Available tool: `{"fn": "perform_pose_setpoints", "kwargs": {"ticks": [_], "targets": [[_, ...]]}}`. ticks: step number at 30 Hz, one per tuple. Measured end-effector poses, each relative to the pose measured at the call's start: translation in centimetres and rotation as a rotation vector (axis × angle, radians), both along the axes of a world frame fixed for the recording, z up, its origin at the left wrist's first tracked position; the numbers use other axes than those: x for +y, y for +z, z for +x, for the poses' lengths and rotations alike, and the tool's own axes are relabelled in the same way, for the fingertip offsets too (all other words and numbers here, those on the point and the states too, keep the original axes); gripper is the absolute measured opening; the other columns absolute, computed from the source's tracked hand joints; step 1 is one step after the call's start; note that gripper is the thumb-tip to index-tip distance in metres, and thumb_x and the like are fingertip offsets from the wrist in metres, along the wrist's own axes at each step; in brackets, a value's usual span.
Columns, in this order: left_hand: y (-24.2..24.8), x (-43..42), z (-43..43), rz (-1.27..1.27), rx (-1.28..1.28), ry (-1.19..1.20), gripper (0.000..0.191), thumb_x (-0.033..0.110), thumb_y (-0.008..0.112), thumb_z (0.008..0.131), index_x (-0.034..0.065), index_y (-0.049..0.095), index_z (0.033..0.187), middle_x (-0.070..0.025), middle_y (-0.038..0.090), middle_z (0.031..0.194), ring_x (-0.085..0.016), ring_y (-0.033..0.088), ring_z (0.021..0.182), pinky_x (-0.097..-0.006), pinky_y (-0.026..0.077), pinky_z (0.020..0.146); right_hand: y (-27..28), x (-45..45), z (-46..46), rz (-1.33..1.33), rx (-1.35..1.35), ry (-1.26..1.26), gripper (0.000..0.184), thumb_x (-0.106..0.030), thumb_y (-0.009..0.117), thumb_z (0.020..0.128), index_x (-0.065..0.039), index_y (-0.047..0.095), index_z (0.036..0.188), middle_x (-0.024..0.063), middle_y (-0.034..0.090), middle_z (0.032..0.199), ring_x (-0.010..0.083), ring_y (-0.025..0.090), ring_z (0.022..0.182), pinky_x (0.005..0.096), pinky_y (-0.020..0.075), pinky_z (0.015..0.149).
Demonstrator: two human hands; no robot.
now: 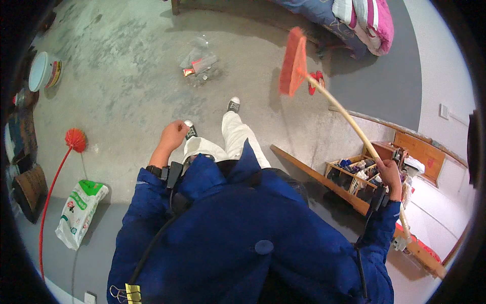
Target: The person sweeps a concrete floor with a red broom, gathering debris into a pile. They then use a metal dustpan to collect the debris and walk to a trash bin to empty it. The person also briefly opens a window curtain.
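Note:
My right hand [390,174] grips the light wooden handle of a broom [341,110] with an orange-red head. The broom is lifted, its head towards the far side, beyond a pair of red shoes [312,88]. My left hand [174,135] hangs in front of me on the left with its fingers curled; whether they are fully closed or hold something small is not plain. On the concrete floor ahead, a small pile of litter [199,64] shows clear plastic, a red wrapper and crumbs of dirt.
At left are a white bucket [39,72], a red round-headed brush [76,140] on a long red handle, and a green-and-white bag [81,212]. A wooden board [319,178] slants beside a divided crate [353,174] at right. A bed with bedding [322,15] stands at the far side.

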State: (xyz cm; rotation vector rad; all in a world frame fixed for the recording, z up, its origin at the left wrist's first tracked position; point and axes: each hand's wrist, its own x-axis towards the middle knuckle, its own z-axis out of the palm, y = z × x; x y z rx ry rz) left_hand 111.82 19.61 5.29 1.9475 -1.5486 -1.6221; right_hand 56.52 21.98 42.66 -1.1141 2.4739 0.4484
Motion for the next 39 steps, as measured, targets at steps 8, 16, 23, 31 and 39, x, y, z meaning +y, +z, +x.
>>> {"fn": "perform_pose_setpoints", "kwargs": {"ticks": [8,16,23,31,39], "targets": [[-1.1,1.6,2.9,-0.044,-0.042,-0.048,0.021,0.024,0.057,0.075,0.004,0.058,0.08,-0.0123,0.06,0.074,-0.027,0.058,0.069,-0.0348,0.044,0.062,-8.8,10.1,9.4,-0.108,-0.195,-0.242,0.029,-0.028,0.059,0.081,-0.003,0.052,0.067,-0.0004,0.045,0.052,0.0081,0.041,0.042,0.0257,0.0331,0.037],[-2.8,6.6,7.2,0.009,-0.003,0.059,0.023,0.025,0.057,0.076,0.0025,0.058,0.079,-0.0126,0.06,0.072,-0.028,0.058,0.068,-0.0349,0.044,0.062,-14.4,11.6,8.0,0.278,0.036,0.099,0.036,-0.036,0.062,0.073,-0.001,0.06,0.078,0.0167,0.06,0.068,0.0292,0.06,0.061,0.0378,0.0475,0.056],[-3.7,11.2,10.2,0.039,-0.002,0.277,0.022,0.024,0.058,0.076,0.0017,0.057,0.077,-0.0104,0.059,0.067,-0.021,0.055,0.061,-0.0321,0.043,0.058,-19.0,4.4,7.5,0.602,0.087,0.922,0.021,-0.03,0.058,0.071,-0.012,0.061,0.081,0.0133,0.061,0.075,0.0308,0.059,0.073,0.0409,0.0466,0.064],[-2.9,19.4,12.0,0.148,-0.02,0.457,0.019,0.021,0.057,0.077,0.0015,0.057,0.076,-0.0077,0.058,0.063,-0.017,0.054,0.059,-0.03,0.042,0.056,-32.3,-3.1,15.6,0.643,0.146,1.448,0.013,-0.013,0.053,0.07,-0.011,0.065,0.072,0.0087,0.063,0.073,0.024,0.062,0.071,0.0369,0.0476,0.06],[-2.3,20.9,11.3,0.134,0.013,0.565,0.019,0.021,0.057,0.077,0.002,0.058,0.077,-0.0069,0.059,0.065,-0.016,0.055,0.06,-0.0294,0.043,0.057,-30.4,-14.8,23.5,0.232,0.274,1.52,0.008,-0.012,0.056,0.067,-0.01,0.064,0.066,0.0091,0.062,0.068,0.025,0.062,0.066,0.0355,0.048,0.058]]}}
